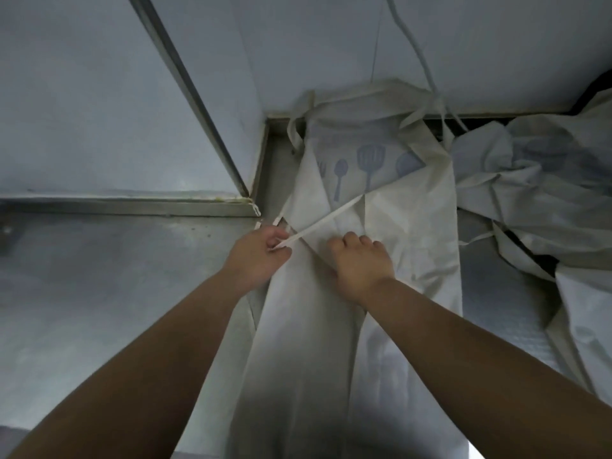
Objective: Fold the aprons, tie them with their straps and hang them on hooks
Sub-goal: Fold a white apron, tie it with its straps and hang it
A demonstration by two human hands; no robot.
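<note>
The apron (308,342) lies folded into a long strip down the centre of the frame, on the counter (99,293). We are at the tying step. Our left hand (258,256) pinches the strap (331,217) between thumb and fingers and draws it slantwise across the cloth. Our right hand (361,266) bears down on the fold with its fingers curled. Whether they grip anything we cannot tell. Next, we judge, the strap must go round the bundle and be knotted while the fold is kept pinned. More aprons (530,180) lie crumpled at the right.
</note>
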